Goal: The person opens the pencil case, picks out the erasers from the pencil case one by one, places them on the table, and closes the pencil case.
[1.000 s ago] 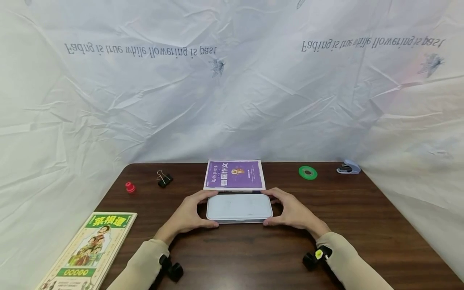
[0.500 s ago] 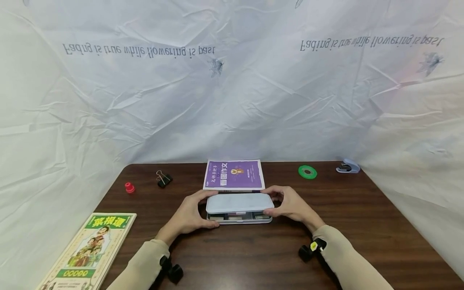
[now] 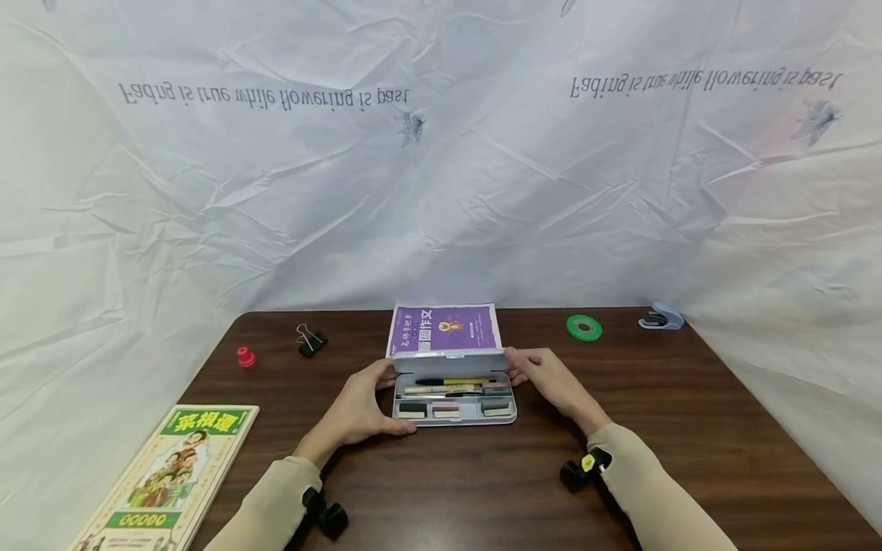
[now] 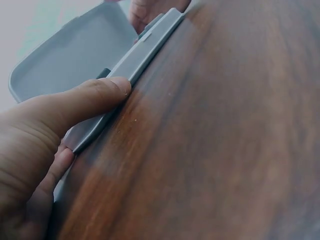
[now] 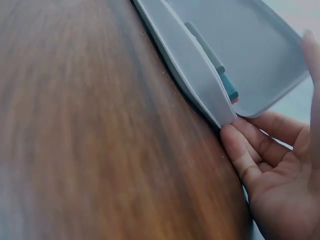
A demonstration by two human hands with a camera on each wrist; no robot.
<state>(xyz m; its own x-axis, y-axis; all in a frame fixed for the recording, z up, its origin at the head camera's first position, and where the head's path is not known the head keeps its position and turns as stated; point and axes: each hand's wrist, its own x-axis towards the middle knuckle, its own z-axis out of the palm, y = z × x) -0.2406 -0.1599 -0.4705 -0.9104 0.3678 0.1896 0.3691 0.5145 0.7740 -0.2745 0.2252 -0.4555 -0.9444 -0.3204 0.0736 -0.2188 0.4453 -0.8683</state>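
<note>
Near left corner of the bench [image 3: 441,490]: illustrated green-titled book [image 3: 161,478], partly over the edge. Centre of bench: grey pencil case [image 3: 453,396], base flat on the wood, lid [image 3: 449,360] raised toward the far side and standing open. Inside: pens lying lengthwise in the far tray, small items in three compartments along the near wall. Left hand [image 3: 361,409] grips the left end of the case base, thumb [image 4: 87,97] laid along the near wall, fingers curled behind. Right hand [image 3: 547,379] holds the right end, fingers curled behind the raised lid, thumb [image 5: 240,155] at the base corner. Directly behind the case, touching or nearly so: purple booklet [image 3: 444,330] at the far edge. Far left: black binder clip [image 3: 312,340], red stopper [image 3: 245,357]. Far right: green tape roll [image 3: 584,327]; blue-grey stapler [image 3: 661,317] at the far right corner.
</note>
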